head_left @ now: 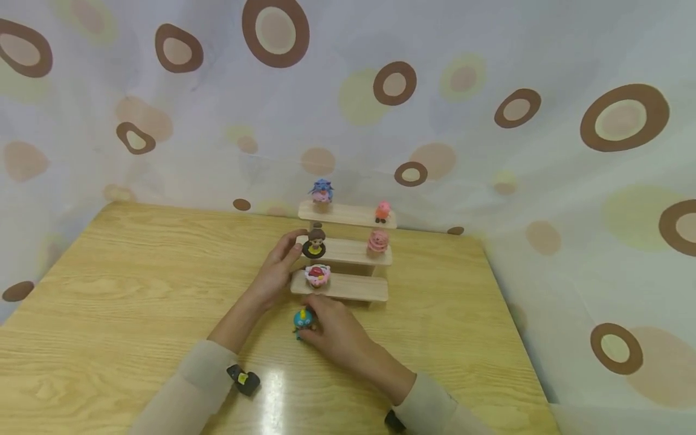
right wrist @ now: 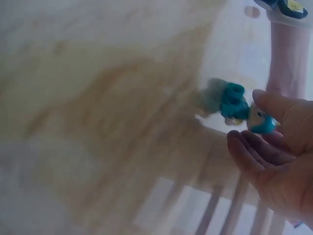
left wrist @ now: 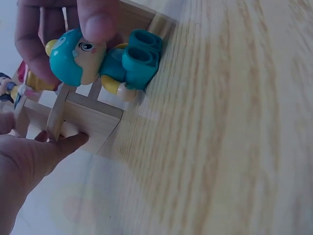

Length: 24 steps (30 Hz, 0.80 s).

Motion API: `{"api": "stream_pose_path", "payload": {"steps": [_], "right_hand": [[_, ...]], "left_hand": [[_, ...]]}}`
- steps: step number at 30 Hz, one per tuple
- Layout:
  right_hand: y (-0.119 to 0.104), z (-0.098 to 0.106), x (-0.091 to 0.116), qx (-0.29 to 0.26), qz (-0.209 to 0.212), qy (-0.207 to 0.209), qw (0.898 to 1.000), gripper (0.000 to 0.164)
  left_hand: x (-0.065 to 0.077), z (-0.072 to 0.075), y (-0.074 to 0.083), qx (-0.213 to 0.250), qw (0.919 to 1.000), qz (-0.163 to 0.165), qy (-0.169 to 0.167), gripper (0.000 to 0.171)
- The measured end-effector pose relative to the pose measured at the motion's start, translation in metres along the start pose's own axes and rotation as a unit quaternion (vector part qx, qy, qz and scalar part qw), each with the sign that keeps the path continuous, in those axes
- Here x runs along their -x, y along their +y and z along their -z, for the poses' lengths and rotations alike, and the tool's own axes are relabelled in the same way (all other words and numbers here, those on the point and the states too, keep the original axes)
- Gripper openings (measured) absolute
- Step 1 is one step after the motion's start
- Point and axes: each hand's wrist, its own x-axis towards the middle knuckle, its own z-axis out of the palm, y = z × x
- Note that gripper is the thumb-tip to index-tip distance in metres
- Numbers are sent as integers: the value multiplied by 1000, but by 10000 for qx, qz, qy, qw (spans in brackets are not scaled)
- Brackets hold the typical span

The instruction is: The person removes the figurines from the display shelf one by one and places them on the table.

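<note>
My right hand (head_left: 344,333) pinches a small toy figure (head_left: 302,318) with a turquoise cap and a yellow crest, in front of the lowest step of a wooden tiered shelf (head_left: 353,287). The left wrist view shows the hollow soles of the figure (left wrist: 139,54), its feet close to the table. At the shelf's left end, my left hand (head_left: 276,272) grips the side, with its fingers around the board edge in the left wrist view. Beside this hand, a brown-haired doll figure (head_left: 316,240) stands on the middle step. A cupcake-like toy (head_left: 318,275) sits on the bottom step.
On the top step are a blue-and-pink figure (head_left: 322,191) at the left and an orange-pink figure (head_left: 383,212) at the right. A pink swirled toy (head_left: 378,241) sits at the middle step's right. A patterned cloth (head_left: 348,133) hangs behind the wooden table (head_left: 446,338).
</note>
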Motion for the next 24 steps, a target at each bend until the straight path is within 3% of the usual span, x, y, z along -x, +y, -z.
{"api": "stream_pose_path", "payload": {"steps": [3, 7, 12, 19, 24], "right_hand": [[-3, 14, 6, 133, -71, -71, 9999, 52], [-3, 37, 9, 292, 17, -4, 9996, 43], [2, 54, 3, 211, 149, 765, 9967, 37], [14, 50, -11, -288, 168, 1676, 9853, 48], [19, 40, -20, -684, 140, 1908, 9791, 47]], "left_hand": [[0, -1, -1, -39, 10000, -12, 1, 46], [0, -1, -1, -107, 9999, -8, 39, 48], [-1, 1, 1, -222, 9997, -26, 134, 47], [1, 1, 2, -88, 9998, 160, 38, 50], [2, 0, 1, -98, 9998, 175, 53, 49]]}}
